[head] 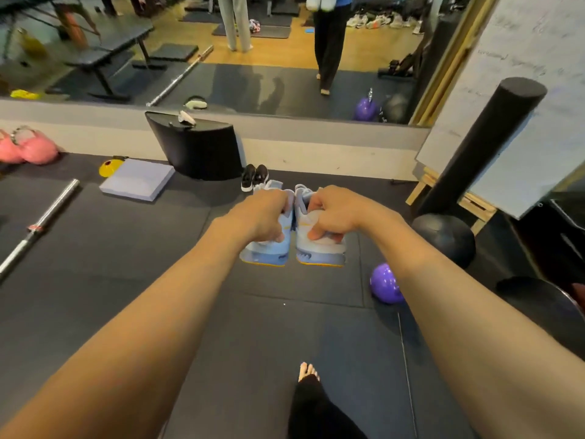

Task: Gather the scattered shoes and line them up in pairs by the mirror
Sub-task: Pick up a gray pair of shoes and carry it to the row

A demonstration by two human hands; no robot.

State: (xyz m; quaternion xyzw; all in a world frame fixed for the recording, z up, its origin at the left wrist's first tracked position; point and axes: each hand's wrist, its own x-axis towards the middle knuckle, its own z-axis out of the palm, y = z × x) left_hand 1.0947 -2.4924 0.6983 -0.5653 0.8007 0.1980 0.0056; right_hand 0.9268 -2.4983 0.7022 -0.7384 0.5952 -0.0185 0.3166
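I hold a pair of light blue sneakers with yellow-edged soles in front of me, above the dark floor mat. My left hand (264, 215) grips the left sneaker (267, 251) at its collar. My right hand (329, 213) grips the right sneaker (321, 253) the same way. Their heels face me and they hang side by side, slightly apart. A pair of black sneakers with white soles (254, 177) stands together on the mat near the low wall under the mirror (285, 58). More shoes show only as a reflection in the mirror's top right.
A black wedge block (196, 147) stands left of the black pair, with a lilac pad (137, 183) and a barbell (38, 226) further left. Pink kettlebells (28, 147) sit far left. A purple ball (386, 283), black medicine ball (446, 239) and upright foam roller (484, 144) crowd the right.
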